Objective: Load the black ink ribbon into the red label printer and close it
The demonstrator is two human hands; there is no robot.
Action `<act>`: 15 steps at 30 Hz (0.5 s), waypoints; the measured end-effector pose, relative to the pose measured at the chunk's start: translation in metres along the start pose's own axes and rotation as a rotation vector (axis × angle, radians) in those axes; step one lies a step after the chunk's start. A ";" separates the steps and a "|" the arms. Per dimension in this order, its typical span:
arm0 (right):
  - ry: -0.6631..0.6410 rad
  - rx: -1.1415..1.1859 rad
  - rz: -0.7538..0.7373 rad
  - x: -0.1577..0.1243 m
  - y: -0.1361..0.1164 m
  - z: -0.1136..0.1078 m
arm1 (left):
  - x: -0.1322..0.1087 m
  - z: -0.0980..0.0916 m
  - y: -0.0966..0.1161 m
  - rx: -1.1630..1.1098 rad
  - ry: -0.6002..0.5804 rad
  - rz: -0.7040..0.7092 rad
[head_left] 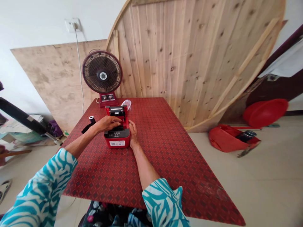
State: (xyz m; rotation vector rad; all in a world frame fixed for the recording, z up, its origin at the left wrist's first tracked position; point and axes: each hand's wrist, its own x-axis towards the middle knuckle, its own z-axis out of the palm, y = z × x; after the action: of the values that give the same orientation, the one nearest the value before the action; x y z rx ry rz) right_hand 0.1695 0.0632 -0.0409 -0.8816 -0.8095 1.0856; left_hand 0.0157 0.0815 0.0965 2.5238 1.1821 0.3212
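While the head view looks down over both outstretched arms, the small red printer (117, 138) sits between the hands on the red patterned table (170, 148), its lid (116, 111) tipped up and back just beyond the fingers. The left hand (107, 123) lies across the open compartment with its fingers curled downward; I cannot tell whether they grip anything inside. The right hand (133, 134) is open, its palm flat against the printer's right side. A black roll (92, 119) stands just outside the left wrist, a clear bottle (126, 103) lies beyond the lid, and a fan (102, 74) stands further off. As I judge it, the raised lid could drop onto the left fingers if bumped, and a hard sideways push could slide the light printer on the smooth cloth.
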 end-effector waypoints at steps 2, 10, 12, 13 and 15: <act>0.008 0.000 0.009 0.000 -0.001 0.000 | -0.020 0.001 0.000 -0.057 0.062 0.016; 0.010 -0.011 0.036 0.001 -0.004 -0.003 | -0.039 0.022 0.004 -0.196 0.139 -0.023; 0.003 -0.003 0.041 0.000 -0.004 -0.003 | -0.036 0.023 0.003 -0.247 0.179 -0.119; 0.001 0.001 0.042 0.000 -0.004 -0.004 | -0.035 0.023 0.003 -0.256 0.201 -0.153; -0.004 0.005 0.040 0.000 -0.003 -0.004 | -0.033 0.022 0.004 -0.249 0.246 -0.151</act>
State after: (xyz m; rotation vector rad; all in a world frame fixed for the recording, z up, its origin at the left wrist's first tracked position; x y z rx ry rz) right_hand 0.1745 0.0621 -0.0397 -0.8949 -0.7945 1.1243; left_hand 0.0049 0.0493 0.0756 2.2129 1.3221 0.7092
